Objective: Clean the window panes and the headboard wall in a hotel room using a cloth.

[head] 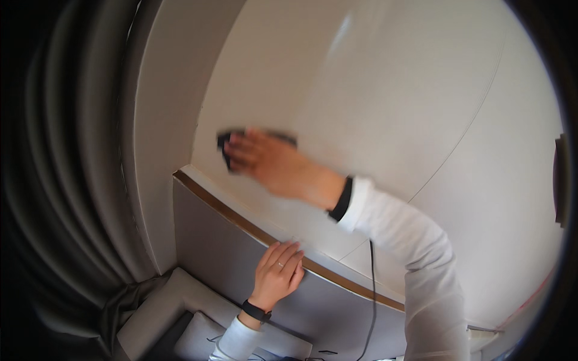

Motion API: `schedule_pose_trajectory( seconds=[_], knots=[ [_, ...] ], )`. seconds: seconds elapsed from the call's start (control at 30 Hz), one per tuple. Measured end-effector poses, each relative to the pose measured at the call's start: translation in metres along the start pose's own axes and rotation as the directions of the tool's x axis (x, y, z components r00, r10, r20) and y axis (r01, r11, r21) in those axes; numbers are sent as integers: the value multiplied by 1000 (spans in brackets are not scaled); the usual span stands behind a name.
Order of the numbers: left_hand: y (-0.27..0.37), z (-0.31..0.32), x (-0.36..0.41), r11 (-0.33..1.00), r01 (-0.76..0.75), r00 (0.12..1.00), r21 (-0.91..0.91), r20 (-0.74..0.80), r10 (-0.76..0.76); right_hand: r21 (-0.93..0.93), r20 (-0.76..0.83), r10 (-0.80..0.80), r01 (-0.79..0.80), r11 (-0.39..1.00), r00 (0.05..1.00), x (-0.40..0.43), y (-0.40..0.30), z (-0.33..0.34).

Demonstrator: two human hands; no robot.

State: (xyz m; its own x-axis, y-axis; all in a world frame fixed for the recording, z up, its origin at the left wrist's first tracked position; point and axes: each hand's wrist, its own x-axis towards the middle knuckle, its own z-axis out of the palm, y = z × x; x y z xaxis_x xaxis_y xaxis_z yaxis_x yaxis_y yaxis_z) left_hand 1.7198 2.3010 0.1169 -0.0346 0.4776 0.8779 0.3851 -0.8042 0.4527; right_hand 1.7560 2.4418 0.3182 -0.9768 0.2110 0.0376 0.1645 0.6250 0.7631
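Spread over a dark cloth [226,146], my right hand [268,164] presses it flat to the pale glossy wall [361,104], a little above the panel's left end; hand and cloth are blurred. My left hand [278,273] rests with its fingertips on the brown trim [239,221] along the top edge of the grey wall panel [207,234]. That hand wears a ring and a black wristband, and nothing shows in it. Another black band sits on my right wrist, at the white sleeve's cuff.
Dark curtains [67,158] hang at the left beside a wall return. Below stands a light grey sofa [156,311] with a cushion [201,338]. A black cable [373,289] runs down over the trim. A dark object [560,180] is at the right edge.
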Motion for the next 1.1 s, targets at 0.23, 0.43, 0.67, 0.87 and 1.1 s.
schedule_pose_trajectory(
  seconds=[0.23,0.43,0.67,0.87,1.1],
  knots=[
    [-7,3,-5,1000,-7,1000,-9,-9,7,134,75,-4,-7,991,997,5,5,-8],
    [-4,5,-5,1000,-14,1000,-24,-12,14,-381,-385,202,-354,854,901,30,172,-116],
    [-8,1,-1,1000,-27,1000,12,13,27,-43,74,176,-173,984,982,67,6,35],
    [5,4,5,1000,0,997,8,81,-1,-15,313,64,-63,998,948,-14,-42,33],
    [19,9,-7,986,11,996,165,81,-25,-369,-347,336,-457,809,876,-211,106,-228]
  ],
)
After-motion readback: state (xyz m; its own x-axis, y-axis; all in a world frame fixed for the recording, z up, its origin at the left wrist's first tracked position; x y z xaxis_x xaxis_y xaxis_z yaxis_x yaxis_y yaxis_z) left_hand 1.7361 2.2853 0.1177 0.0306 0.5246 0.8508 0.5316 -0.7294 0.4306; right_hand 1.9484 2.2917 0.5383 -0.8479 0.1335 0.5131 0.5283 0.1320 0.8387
